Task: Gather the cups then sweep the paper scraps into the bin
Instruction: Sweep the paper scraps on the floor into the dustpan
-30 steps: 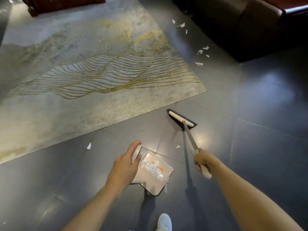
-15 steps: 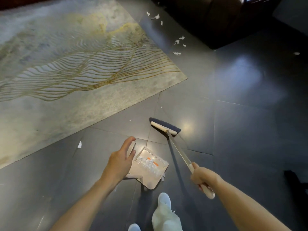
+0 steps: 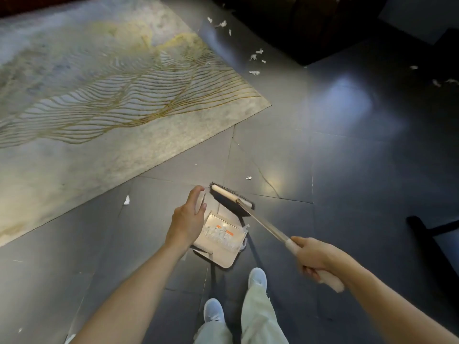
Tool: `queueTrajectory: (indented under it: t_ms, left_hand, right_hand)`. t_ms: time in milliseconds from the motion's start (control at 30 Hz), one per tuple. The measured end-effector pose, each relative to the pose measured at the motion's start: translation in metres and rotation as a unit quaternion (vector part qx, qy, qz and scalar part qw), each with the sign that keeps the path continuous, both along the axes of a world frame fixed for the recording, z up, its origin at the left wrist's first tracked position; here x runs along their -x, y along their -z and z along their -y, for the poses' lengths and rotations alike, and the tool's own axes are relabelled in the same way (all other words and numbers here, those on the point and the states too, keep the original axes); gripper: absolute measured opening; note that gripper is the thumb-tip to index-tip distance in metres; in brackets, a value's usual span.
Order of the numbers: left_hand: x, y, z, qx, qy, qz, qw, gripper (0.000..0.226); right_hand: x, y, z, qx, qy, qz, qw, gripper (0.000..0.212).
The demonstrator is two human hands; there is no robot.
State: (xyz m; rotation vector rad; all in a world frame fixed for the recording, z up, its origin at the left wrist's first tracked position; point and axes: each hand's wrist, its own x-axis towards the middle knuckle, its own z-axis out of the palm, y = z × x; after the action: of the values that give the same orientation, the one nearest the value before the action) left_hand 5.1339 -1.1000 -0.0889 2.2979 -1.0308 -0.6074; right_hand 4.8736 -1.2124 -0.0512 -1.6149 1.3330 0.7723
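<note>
While the right hand [image 3: 320,261] is clenched round the cream grip of the broom [image 3: 232,200], the metal shaft slants away over the right corner of the dustpan [image 3: 218,254]. The bristled head sits just beyond the pan's far lip, and I cannot tell whether the bristles touch the floor [image 3: 347,170]. The left hand [image 3: 187,217] holds the pan's upright handle between thumb and loosely curved fingers, and it hides the pan's left side. White paper scraps [image 3: 219,235] are heaped inside the pan beside an orange label.

One loose scrap [image 3: 249,178] lies on the dark tiles just past the broom head. Another piece [image 3: 127,199] lies near the closer edge of the rug [image 3: 99,100], well left of the left hand. A further cluster [image 3: 255,57] sits beyond the rug's right corner, close to the base of the dark furniture [image 3: 310,26], with a few bits [image 3: 221,23] higher along that same base. More flecks [image 3: 437,82] lie far to the right.

A dark bar [image 3: 422,234] of other furniture lies on the floor to the right of the right hand. Two pale shoes [image 3: 257,278] stand just short of the pan.
</note>
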Motion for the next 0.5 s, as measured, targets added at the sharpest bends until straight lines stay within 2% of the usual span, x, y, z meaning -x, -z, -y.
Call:
queueTrajectory:
  t_ms: [100, 200, 500]
  left_hand:
    - [0.002, 0.001, -0.001, -0.001, -0.001, -0.001, 1.000, 0.028]
    - [0.002, 0.005, 0.002, -0.002, 0.004, 0.003, 1.000, 0.027]
    - [-0.012, 0.019, 0.025, -0.012, -0.014, 0.018, 1.000, 0.028]
  right_hand:
    - [-0.004, 0.013, -0.012, 0.049, -0.027, -0.006, 0.998, 0.068]
    - [-0.010, 0.035, -0.014, 0.064, -0.001, -0.003, 0.998, 0.070]
    - [-0.036, 0.091, 0.016, 0.022, 0.038, -0.035, 0.998, 0.072]
